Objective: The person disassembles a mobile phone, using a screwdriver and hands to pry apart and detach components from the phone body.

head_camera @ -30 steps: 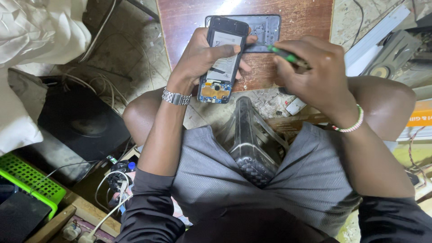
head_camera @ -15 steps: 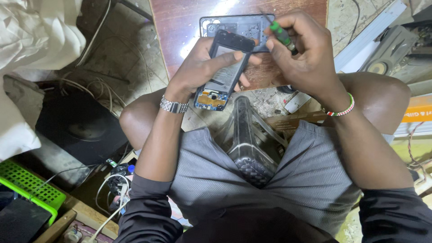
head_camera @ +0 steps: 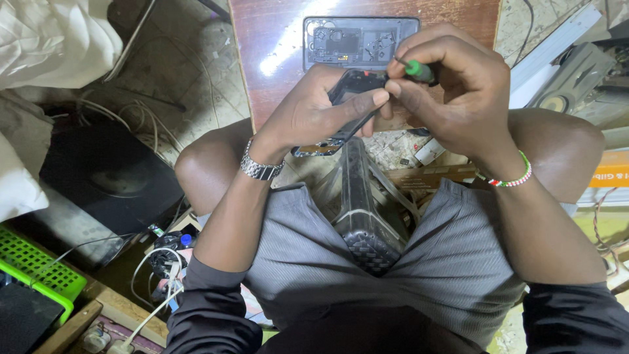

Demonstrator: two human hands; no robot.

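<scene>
My left hand (head_camera: 313, 113) grips an opened smartphone (head_camera: 346, 111), now tilted nearly edge-on so little of its inside shows. My right hand (head_camera: 452, 85) pinches a small green-handled screwdriver (head_camera: 415, 69) and holds its tip at the phone's upper end. Both hands meet over the near edge of a dark red-brown wooden table (head_camera: 268, 46). A detached black phone back cover (head_camera: 360, 40), inner side up, lies flat on the table just beyond my fingers. A metal watch is on my left wrist and a beaded band on my right.
My knees frame a black stool seat (head_camera: 363, 216) below the hands. A black speaker box (head_camera: 105, 177) and a green plastic crate (head_camera: 39, 275) sit at left, with loose white cables (head_camera: 157, 275). More speaker parts (head_camera: 570, 92) lie at right.
The phone has turned from face-up to nearly edge-on in my left hand. My right hand with the screwdriver has moved left and closed in over the phone's top end.
</scene>
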